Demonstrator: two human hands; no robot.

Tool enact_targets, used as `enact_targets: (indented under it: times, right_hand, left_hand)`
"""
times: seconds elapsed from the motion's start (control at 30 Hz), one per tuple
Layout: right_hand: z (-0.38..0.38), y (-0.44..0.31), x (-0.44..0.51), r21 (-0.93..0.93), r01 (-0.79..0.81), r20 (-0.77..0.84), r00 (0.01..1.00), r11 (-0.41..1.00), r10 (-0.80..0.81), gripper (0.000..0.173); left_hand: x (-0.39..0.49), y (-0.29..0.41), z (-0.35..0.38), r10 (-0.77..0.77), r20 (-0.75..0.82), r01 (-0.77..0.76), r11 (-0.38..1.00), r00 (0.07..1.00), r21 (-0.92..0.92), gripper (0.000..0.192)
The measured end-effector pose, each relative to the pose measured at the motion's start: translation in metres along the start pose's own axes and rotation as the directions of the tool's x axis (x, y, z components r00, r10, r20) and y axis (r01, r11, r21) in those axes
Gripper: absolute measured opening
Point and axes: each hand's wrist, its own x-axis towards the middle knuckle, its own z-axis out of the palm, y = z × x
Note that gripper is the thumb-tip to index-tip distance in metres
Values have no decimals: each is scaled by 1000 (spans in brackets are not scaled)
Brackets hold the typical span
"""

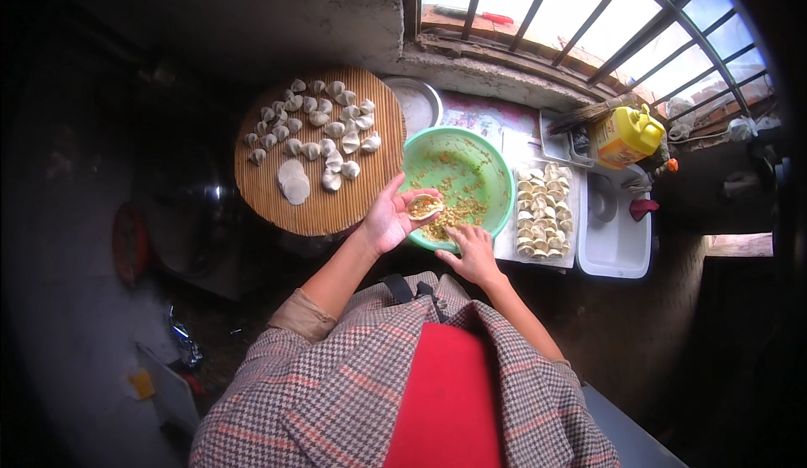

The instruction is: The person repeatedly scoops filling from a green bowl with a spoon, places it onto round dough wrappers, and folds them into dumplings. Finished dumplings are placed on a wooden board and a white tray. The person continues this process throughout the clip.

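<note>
Palm up, my left hand (392, 216) holds a round dumpling wrapper with chopped filling (425, 206) on it, over the near left rim of a green plastic basin (508, 181). More chopped filling lies in the bottom of that basin and is smeared on its wall. My right hand (471, 252) is over the basin's near rim, its fingertips by the filling; whether they hold a bit of it I cannot tell. To the left, a round slatted wooden board (365, 206) bears several folded dumplings (318, 117) and a few overlapping flat wrappers (294, 182).
Right of the basin stands a clear tray of dumplings (543, 213), beside a white sink basin (615, 257). Behind them are a yellow plastic jug (627, 134) and a straw brush (583, 117). A round metal tray (416, 102) lies under a barred window (605, 17).
</note>
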Motion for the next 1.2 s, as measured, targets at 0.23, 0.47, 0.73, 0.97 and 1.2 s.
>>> enact_targets:
  times: [0.23,0.47,0.73,0.97,1.2]
  right_hand:
    - [-78,-58,45,158,259,-364,912,953,-187,28]
    - [-90,-67,54,215,219,-443,890,952,-105,16]
    - [-113,-89,66,327,224,-461,886,918,-52,21]
    - [-141,-86,73,328,250,-294,943,911,-153,33]
    - [-150,-96,76,54,419,-459,817,906,-350,23]
  left_hand:
    - [-13,-2,25,-59,128,64,997,990,-32,71]
    - [-34,2,52,-7,262,-109,899,965,424,49]
    - [-42,12,65,110,317,-308,658,942,687,39]
    - [-48,23,81,190,427,-459,525,884,717,65]
    - [-52,26,88,143,399,-402,584,906,705,63]
